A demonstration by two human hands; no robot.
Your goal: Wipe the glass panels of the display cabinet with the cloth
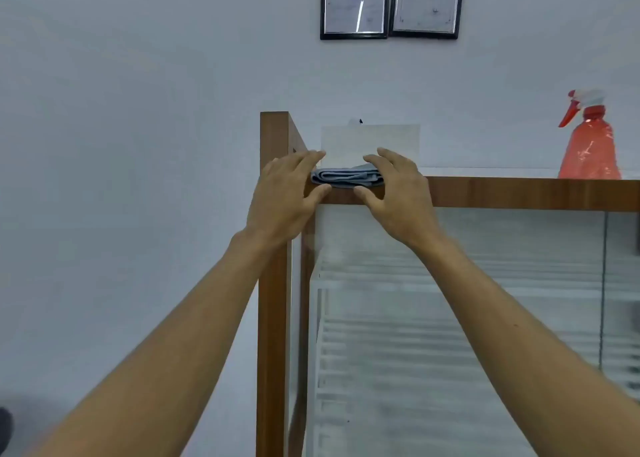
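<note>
A folded grey cloth (pixel 346 177) lies on the top left corner of the wood-framed display cabinet (pixel 519 193). My left hand (pixel 284 197) grips the cloth's left end, fingers on top and thumb at the front edge. At the cloth's right end, my right hand (pixel 394 193) holds it the same way, fingers above and thumb below. The front glass panel (pixel 467 318) fills the frame below both hands, and white slatted shelves show through it. A narrow side glass panel (pixel 296 318) sits between the left posts.
A red spray bottle (pixel 588 141) stands on the cabinet top at the far right. A white card (pixel 370 143) stands upright behind the cloth. Two black-framed pictures (pixel 389 5) hang on the wall above. To the left of the cabinet is bare white wall.
</note>
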